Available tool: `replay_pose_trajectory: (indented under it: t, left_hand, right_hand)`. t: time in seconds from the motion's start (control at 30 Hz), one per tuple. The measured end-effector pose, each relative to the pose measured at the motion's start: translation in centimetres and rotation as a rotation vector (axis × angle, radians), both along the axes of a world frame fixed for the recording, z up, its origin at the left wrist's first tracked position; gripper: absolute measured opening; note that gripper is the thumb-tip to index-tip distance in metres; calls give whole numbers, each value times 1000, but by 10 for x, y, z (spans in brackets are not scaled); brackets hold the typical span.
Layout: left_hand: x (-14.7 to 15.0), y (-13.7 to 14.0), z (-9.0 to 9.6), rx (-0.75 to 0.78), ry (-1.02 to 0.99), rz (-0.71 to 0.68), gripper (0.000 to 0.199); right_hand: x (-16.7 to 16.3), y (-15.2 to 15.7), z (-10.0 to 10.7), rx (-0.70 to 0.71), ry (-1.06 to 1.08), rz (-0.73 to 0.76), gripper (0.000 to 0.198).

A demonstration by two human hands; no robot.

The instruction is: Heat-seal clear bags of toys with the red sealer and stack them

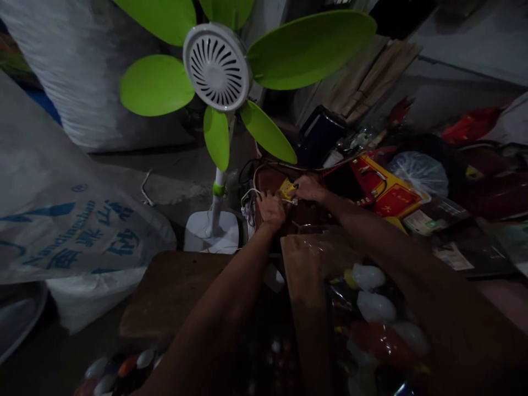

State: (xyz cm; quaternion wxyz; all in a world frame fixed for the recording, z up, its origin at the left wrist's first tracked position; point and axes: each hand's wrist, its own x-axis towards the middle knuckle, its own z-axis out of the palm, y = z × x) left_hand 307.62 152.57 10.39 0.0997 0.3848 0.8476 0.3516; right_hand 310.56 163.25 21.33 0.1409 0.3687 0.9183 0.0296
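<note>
One fan with five green blades, two hands, one yellow device, two printed sacks

Both hands at yellow socket

Dim, crowded tabletop, with a concrete floor beside it.

The dark tabletop carries a yellow power strip, white cords, a red-and-yellow box, a clear plastic bag and a black appliance at its far edge. A wooden board lies nearer. On the floor stand a pedestal fan's white base and a printed woven sack.
</note>
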Motion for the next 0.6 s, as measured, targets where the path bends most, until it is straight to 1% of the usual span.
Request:
replay_pose_trajectory:
  t: [0.1, 0.13, 0.17, 0.2, 0.3, 0.33, 0.37, 0.43, 0.53, 0.6]
  left_hand:
    - [0, 2, -2, 12, 7, 3, 61]
    - [1, 2, -2, 13, 8, 7, 60]
    - [1, 3, -3, 12, 7, 9, 60]
    - [1, 3, -3, 9, 6, 12, 59]
    - [2, 3, -3, 10, 3, 15, 60]
    - [2, 3, -3, 12, 1, 12, 59]
    - [2, 2, -2, 12, -1, 6, 59]
    - [1, 1, -1, 10, -2, -9, 58]
    - [1, 0, 0, 0, 5, -15, 59]
    - [1, 1, 0, 3, 12, -9, 58]
  right_hand:
    - [-1, 3, 1, -156, 41, -114, 31]
    - [-1, 2, 1, -170, 43, -116, 30]
    - [-1, -1, 0, -143, 36, -86, 29]
    - [0, -4, -1, -81, 24, -41, 29]
    - [3, -17, -4, 144, -21, 81, 32]
    - [3, -20, -4, 182, -21, 88, 34]
    - [4, -20, -4, 181, -7, 72, 34]
    - [6, -16, -4, 104, 44, 15, 31]
    - [9, -4, -3, -98, 105, -65, 24]
    - [10, -2, -2, -155, 112, -64, 22]
